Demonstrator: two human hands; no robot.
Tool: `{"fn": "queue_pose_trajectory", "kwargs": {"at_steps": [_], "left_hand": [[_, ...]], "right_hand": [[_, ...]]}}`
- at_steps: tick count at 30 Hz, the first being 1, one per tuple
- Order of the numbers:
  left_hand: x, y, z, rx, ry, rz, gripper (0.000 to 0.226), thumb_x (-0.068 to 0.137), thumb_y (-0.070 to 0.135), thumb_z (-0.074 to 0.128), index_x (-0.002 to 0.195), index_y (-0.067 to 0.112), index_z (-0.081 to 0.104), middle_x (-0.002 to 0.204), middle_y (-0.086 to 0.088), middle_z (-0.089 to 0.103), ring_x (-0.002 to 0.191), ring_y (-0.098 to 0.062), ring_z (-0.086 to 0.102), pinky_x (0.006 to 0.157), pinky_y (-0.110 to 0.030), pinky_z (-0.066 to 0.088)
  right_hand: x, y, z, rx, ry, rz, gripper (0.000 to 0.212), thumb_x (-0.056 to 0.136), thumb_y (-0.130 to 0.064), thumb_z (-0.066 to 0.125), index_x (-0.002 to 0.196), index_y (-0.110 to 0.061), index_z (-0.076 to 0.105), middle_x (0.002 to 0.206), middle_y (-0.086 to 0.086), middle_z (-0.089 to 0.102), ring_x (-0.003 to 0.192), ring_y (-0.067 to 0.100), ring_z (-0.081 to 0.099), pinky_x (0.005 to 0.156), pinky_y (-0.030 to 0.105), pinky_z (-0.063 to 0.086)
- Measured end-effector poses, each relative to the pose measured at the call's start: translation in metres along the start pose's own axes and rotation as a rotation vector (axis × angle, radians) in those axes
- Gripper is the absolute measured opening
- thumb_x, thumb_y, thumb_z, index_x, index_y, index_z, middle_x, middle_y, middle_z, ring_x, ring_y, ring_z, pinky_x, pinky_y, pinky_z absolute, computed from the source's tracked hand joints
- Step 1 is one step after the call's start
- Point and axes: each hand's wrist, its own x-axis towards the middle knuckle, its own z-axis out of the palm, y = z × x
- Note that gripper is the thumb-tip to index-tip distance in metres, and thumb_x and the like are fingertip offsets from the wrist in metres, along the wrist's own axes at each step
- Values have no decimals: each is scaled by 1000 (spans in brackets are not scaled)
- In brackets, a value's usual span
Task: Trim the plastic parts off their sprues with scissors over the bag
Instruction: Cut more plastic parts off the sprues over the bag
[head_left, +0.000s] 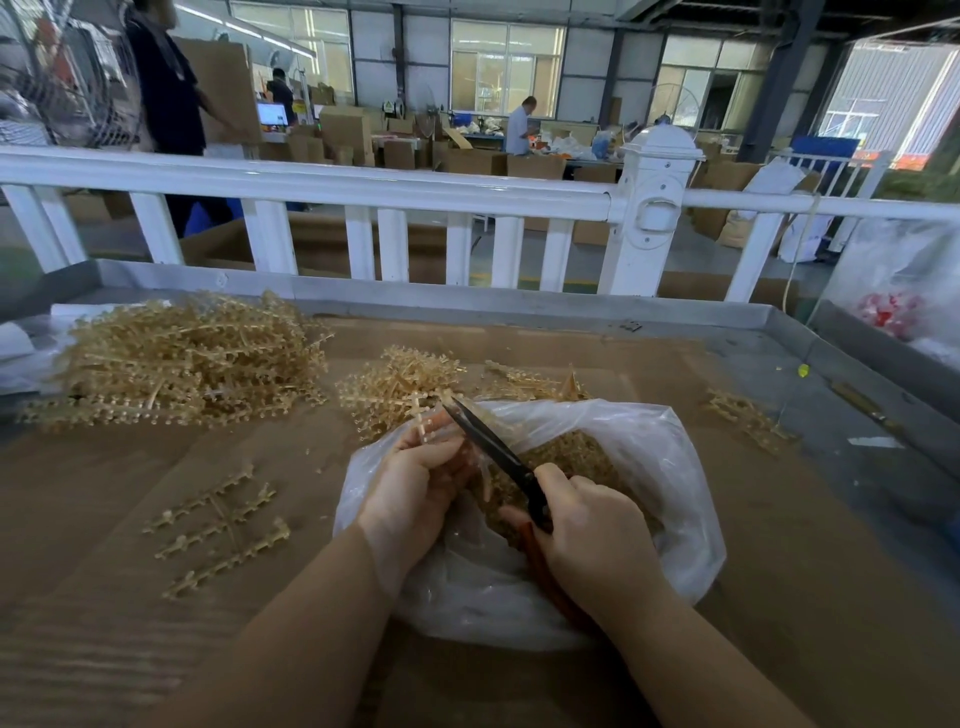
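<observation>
Left hand (415, 483) pinches sprue (420, 415) upright above open clear bag (649, 447), mid-bench near front edge. Right hand (597, 540) grips scissors (493, 441), blades touching sprue. Big sprue pile (182, 358) toward bench's far-left corner; bare cardboard on right.

Both forearms are bare to the frame's edge, no sleeves showing; the left hand (415, 483) and right hand (592, 540) wear no gloves.
</observation>
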Motion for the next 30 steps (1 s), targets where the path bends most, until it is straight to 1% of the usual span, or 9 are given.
{"fn": "queue_pose_trajectory", "kwargs": {"at_steps": [4,9,13,15,20,23,25,28,30], "left_hand": [[3,-3,0,-69,19,4,20,87,-11,49,95,2,61,92,-14,64,88,-22,64,91,-32,52],[4,0,-2,-61,4,-27,32,86,-15,44,93,7,67,79,-10,68,72,-17,66,86,-32,51],[1,6,-1,-40,-138,-57,37,78,1,54,114,-1,61,100,-12,68,90,-21,66,83,-29,54],[3,4,1,-62,-60,-60,42,80,5,59,121,-5,57,107,-16,65,97,-22,63,93,-31,53],[5,-1,5,-66,85,-54,12,88,-2,54,91,2,65,78,-6,66,71,-11,64,76,-22,54],[4,-1,4,-40,83,-37,8,89,1,55,88,3,63,81,-7,62,65,-9,63,77,-21,54],[3,-1,5,-35,86,-27,10,90,2,54,83,5,61,77,-7,60,60,-8,62,70,-21,56],[2,0,5,-38,77,-31,17,93,5,51,78,6,59,65,-4,60,53,-8,61,62,-19,56],[2,1,4,-33,55,-34,20,94,7,50,76,7,59,59,-2,60,55,-9,59,63,-19,55]], "right_hand": [[0,1,-4,128,13,70,28,88,-50,56,88,-22,56,68,-11,54,59,5,50,55,14,35],[4,2,-4,107,-49,101,31,90,-56,47,96,-26,53,78,-12,55,70,5,52,63,14,35],[4,4,-3,56,-123,88,39,90,-61,40,106,-27,53,84,-10,57,78,8,55,66,17,36],[5,4,-4,63,-120,84,38,90,-60,41,104,-27,53,83,-11,56,75,7,53,65,16,35],[8,5,-12,117,-94,74,27,89,-54,51,95,-28,55,75,-14,54,68,3,48,61,15,34],[8,6,-16,104,-126,19,20,90,-42,56,100,-26,58,80,-13,59,71,5,53,63,11,34],[9,7,-18,81,-149,-6,22,90,-37,55,106,-23,61,85,-7,64,77,10,58,67,15,39],[10,7,-19,64,-156,-8,26,89,-36,51,109,-22,61,86,-4,65,80,14,60,68,20,43],[11,8,-18,53,-159,6,27,90,-38,49,111,-24,59,89,-4,65,82,13,60,70,19,43]]}}
